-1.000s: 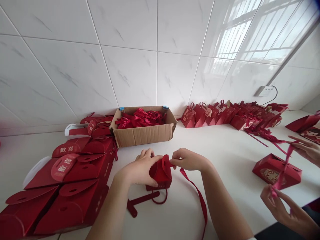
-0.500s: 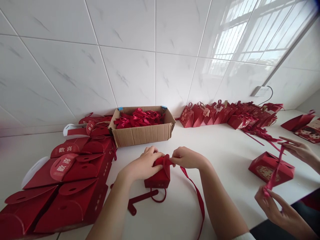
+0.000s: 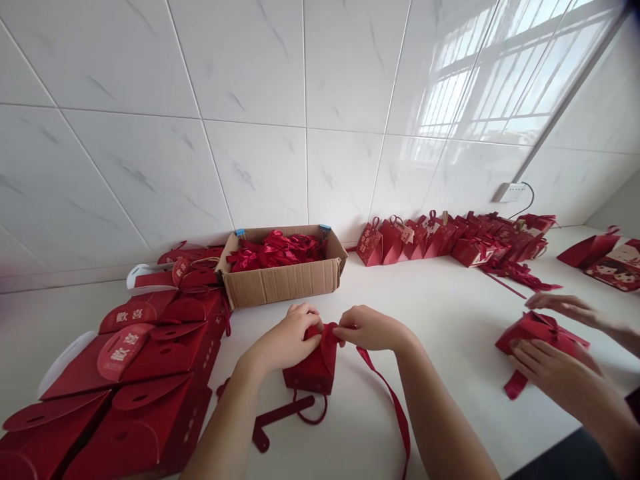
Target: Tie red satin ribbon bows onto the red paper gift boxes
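A small red box [image 3: 311, 372] stands on the white table, a thin cord loop lying at its near side. My left hand [image 3: 295, 337] grips the top of this box from the left, its fingers curled over the folded flaps. On the right side of the box top, my right hand [image 3: 367, 328] is closed in a pinch on the ribbon. The red ribbon [image 3: 393, 397] trails from there down toward the table's near edge. Just left of the box lies a dark red strap [image 3: 285, 412], partly behind my left forearm.
Flat red boxes [image 3: 150, 400] crowd the left side. A cardboard box [image 3: 283, 283] of red ribbons stands near the wall. Finished-looking red boxes [image 3: 390, 241] line the back right. Another person's hands [image 3: 555, 370] touch a red box [image 3: 525, 328] at right.
My hands remain at the box top, with small finger movements. The other person's hands have come down onto their box, and their ribbon is lower. The view has tilted up slightly.
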Motion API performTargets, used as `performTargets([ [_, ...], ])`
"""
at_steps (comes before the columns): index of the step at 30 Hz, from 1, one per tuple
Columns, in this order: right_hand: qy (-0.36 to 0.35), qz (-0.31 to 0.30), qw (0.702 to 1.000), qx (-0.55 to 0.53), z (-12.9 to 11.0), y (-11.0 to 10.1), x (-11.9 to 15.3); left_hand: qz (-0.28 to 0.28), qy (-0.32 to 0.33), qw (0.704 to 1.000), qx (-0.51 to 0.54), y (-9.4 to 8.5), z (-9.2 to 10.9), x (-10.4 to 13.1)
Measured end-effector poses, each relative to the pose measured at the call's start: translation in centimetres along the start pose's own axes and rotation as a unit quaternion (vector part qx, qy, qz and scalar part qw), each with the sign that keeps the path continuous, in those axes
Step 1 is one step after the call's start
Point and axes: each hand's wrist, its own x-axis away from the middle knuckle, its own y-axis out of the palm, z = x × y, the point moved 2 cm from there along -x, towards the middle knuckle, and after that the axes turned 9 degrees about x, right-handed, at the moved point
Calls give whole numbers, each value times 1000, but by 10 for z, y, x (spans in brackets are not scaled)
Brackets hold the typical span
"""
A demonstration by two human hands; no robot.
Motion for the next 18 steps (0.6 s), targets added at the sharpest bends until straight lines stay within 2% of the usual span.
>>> performTargets([
  [6, 0, 8, 1000, 9, 7, 1, -1, 31, 2, 999, 10, -2, 4, -1],
  [10, -7, 113, 993, -27, 9, -2, -1, 57, 4, 998, 29, -6, 10, 1],
  [13, -68, 153, 982, -85, 0, -1, -1, 86, 30, 994, 58, -10, 21, 8],
  [16, -137, 142, 971, -138, -13, -1, 0, 125, 56, 987, 89, -14, 33, 16],
  [18, -151, 132, 965, -170, -18, -3, 3, 159, 64, 981, 92, -18, 37, 20],
])
